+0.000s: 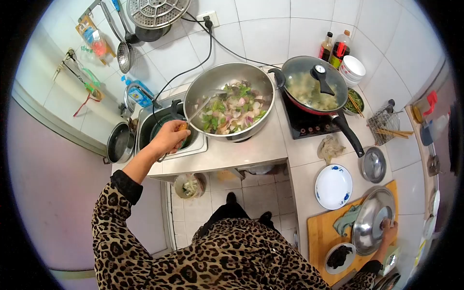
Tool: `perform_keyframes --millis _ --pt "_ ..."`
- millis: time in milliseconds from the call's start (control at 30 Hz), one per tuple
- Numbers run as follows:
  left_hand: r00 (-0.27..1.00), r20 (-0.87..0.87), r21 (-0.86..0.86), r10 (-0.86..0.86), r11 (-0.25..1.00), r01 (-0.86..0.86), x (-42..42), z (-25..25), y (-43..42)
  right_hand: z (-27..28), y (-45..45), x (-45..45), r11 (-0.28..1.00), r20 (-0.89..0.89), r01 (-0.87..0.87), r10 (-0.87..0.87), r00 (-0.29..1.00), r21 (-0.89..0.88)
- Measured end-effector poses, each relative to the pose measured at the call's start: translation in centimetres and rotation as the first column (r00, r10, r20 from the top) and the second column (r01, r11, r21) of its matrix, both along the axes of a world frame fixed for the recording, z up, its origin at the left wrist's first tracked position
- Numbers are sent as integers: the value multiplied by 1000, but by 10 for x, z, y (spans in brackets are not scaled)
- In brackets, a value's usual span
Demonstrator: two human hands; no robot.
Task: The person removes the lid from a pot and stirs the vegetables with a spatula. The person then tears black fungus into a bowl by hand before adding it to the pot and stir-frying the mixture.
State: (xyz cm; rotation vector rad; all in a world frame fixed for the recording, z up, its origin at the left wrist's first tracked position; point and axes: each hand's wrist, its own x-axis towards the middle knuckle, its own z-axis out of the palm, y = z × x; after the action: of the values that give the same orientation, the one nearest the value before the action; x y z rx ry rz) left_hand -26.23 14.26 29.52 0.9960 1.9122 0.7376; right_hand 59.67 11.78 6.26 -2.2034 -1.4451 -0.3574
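Observation:
My left hand (169,137) is closed round the orange handle of a metal spatula (199,110). The spatula's blade reaches into a large steel wok (193,87) of chopped green peppers, onion pieces and other food. Far to the right, my right hand (389,232) grips a steel pot lid (369,222) with a glass centre, near its knob. The lid stands tilted over a wooden cutting board (319,227). Beside it lie a green cloth (346,220) and a bowl of dark food (340,258).
A glass-lidded frying pan (309,87) sits on an induction cooker (309,123), its handle (350,137) pointing toward me. A white plate (333,186) and a metal bowl (374,164) are on the right counter. Left of the wok is a sink (145,130). A power cord (208,53) runs behind.

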Motion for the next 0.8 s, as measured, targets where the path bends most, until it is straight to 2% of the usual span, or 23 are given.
perform_keyframes --millis 33,100,167,200,233,300,367,433,567,667,800 --pt "996 54 34 74 997 -76 -3 1 -1 2 3 4 1000 4 -7 7 1000 3" --pt "996 75 33 50 998 -52 -18 -3 -5 20 1 8 994 -236 63 -83 968 -91" --pt "964 237 71 123 987 -144 -27 -6 -5 53 8 -15 991 -219 13 -43 975 -134" --pt "962 246 72 121 987 -143 -31 -7 -5 67 13 -27 982 -211 -30 -11 977 -189" --pt "941 313 83 130 983 -163 -37 -10 -4 69 24 -35 982 -199 -28 -10 980 -186" --pt "907 397 88 143 977 -193 -47 -13 -5 73 55 -54 989 -338 -142 117 934 -50" --pt "871 469 49 144 981 -189 -54 -11 -3 129 83 -156 971 -459 -237 217 862 15" --pt "858 499 45 123 985 -168 -64 -14 -3 152 118 -218 916 -324 -395 393 860 63" --pt "824 560 26 92 991 -128 -83 -17 -1 190 174 -373 717 -286 -675 692 663 172" --pt "836 544 1 70 996 -84 -100 -20 1 218 191 -492 638 -267 -756 761 591 148" --pt "859 512 -13 27 1000 -23 -121 -22 3 227 209 -596 528 -262 -849 821 507 12"
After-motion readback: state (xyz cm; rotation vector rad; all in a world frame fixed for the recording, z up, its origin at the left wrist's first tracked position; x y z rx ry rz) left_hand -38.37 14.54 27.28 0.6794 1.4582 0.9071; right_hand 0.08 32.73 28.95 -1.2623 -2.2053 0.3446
